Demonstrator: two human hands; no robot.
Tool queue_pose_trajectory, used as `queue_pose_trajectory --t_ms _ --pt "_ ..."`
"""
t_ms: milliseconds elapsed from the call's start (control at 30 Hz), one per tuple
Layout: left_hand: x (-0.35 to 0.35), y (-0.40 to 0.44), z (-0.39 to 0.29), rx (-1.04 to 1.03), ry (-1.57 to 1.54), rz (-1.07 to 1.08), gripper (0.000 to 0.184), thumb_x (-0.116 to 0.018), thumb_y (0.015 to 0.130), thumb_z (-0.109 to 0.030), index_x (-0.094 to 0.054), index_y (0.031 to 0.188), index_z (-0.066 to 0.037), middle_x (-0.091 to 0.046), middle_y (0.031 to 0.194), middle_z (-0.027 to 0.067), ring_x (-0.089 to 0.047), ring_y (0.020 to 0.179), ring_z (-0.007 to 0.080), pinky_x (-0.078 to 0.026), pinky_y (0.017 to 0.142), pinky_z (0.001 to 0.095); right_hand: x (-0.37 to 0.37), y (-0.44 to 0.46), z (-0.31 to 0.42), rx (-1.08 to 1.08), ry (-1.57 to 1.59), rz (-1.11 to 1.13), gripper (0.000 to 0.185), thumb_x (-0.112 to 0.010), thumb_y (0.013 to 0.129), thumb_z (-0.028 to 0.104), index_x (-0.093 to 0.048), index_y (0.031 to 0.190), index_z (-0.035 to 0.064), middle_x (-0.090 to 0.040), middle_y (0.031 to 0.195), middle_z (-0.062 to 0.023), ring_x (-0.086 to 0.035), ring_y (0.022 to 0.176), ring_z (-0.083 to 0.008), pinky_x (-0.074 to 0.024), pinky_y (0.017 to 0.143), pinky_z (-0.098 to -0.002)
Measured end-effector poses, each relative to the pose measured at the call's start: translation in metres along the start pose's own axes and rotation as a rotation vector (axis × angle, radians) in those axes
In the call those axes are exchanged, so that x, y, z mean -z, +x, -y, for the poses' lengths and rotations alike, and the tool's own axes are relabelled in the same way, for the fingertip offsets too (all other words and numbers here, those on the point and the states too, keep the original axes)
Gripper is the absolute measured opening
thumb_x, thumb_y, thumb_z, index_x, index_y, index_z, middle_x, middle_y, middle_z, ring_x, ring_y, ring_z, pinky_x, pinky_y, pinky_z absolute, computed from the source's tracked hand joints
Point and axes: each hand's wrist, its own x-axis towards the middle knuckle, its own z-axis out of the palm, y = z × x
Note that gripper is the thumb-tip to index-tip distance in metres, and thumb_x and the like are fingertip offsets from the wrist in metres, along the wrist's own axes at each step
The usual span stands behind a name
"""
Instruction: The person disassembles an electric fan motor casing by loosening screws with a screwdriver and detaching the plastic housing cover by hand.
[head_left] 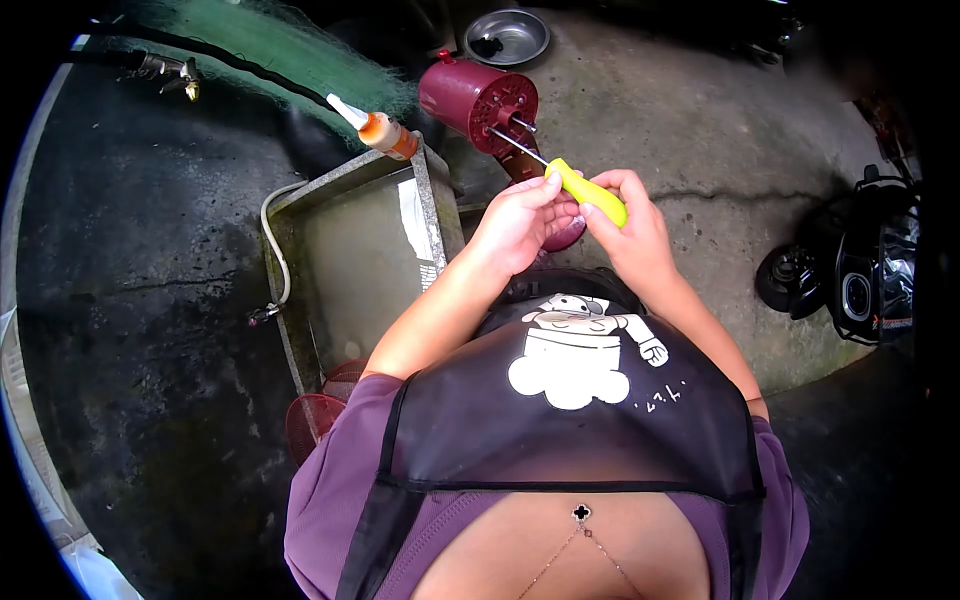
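Observation:
A screwdriver with a yellow-green handle [606, 201] is between my two hands, its thin metal shaft pointing up and to the left. My right hand [640, 232] is closed around the back of the handle. At the front end of the handle, the thumb of my left hand [522, 218] presses on it, with the other fingers curled underneath. Beyond them lies a dark red, drum-shaped appliance housing [455, 95], its vented end towards me. The shaft's tip overlaps that vented end; whether it touches cannot be made out. My hands partly hide a dark red lower part [567, 235].
To the left stands a concrete basin [352, 262] with an orange bottle [388, 136] with a white nozzle on its corner. A hose [268, 225] hangs over its edge. A metal bowl [520, 38] lies farther off, green netting [270, 50] upper left, a parked scooter [865, 265] right.

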Motion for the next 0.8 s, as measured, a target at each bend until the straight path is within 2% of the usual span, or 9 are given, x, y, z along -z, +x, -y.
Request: queue_pose_trajectory --t_ms 67,133,300,500,633,800 --pt "0.003 0.000 0.001 -0.004 0.024 0.024 0.037 -0.057 0.099 -0.033 -0.061 0.124 -0.005 -0.066 0.116 0.0058 -0.062 0.102 0.0161 -0.046 0.093 0.0315 0.000 -0.001 0.001 -0.005 0.001 0.009 0.030 -0.067 0.087 0.015 -0.054 0.111 0.0035 -0.067 0.097 -0.0137 -0.068 0.089 -0.0254 -0.0516 0.078 -0.0357" --pt "0.003 -0.001 0.002 -0.003 0.016 0.022 0.037 -0.056 0.100 -0.032 -0.061 0.124 -0.005 -0.066 0.116 0.0059 -0.062 0.103 0.0163 -0.045 0.093 0.0320 0.000 -0.002 0.004 -0.009 0.003 0.018 0.029 -0.067 0.087 0.014 -0.054 0.111 0.0034 -0.067 0.098 -0.0139 -0.068 0.090 -0.0260 -0.0518 0.079 -0.0362" --pt "0.002 -0.008 0.000 -0.007 -0.010 0.024 0.038 -0.053 0.101 -0.031 -0.059 0.127 -0.004 -0.066 0.117 0.0066 -0.061 0.104 0.0173 -0.044 0.095 0.0340 -0.002 -0.005 0.012 0.166 -0.157 0.021 0.030 -0.070 0.086 0.016 -0.055 0.109 0.0041 -0.066 0.103 -0.0156 -0.067 0.091 -0.0332 -0.0528 0.077 -0.0385" --pt "0.003 -0.015 -0.003 -0.016 0.003 0.015 0.042 -0.050 0.102 -0.032 -0.057 0.130 -0.002 -0.065 0.117 0.0072 -0.060 0.104 0.0181 -0.043 0.096 0.0351 -0.006 -0.006 0.015 0.281 -0.228 0.030 0.032 -0.071 0.084 0.017 -0.057 0.110 0.0044 -0.063 0.104 -0.0154 -0.065 0.091 -0.0367 -0.0531 0.076 -0.0416" --pt "0.006 -0.014 -0.004 0.003 0.002 0.050 0.042 -0.049 0.102 -0.034 -0.057 0.130 -0.003 -0.065 0.118 0.0072 -0.060 0.105 0.0179 -0.043 0.097 0.0344 -0.004 -0.004 0.018 0.293 -0.234 0.048 0.031 -0.070 0.085 0.016 -0.057 0.110 0.0040 -0.063 0.105 -0.0157 -0.065 0.092 -0.0369 -0.0532 0.077 -0.0418" --pt "0.003 -0.009 -0.005 0.045 -0.008 0.053 0.041 -0.050 0.102 -0.035 -0.058 0.128 -0.004 -0.065 0.119 0.0070 -0.060 0.108 0.0177 -0.043 0.098 0.0337 -0.003 -0.001 0.017 0.176 -0.188 0.001 0.028 -0.067 0.085 0.014 -0.056 0.108 0.0026 -0.065 0.105 -0.0166 -0.065 0.093 -0.0361 -0.0526 0.079 -0.0411"
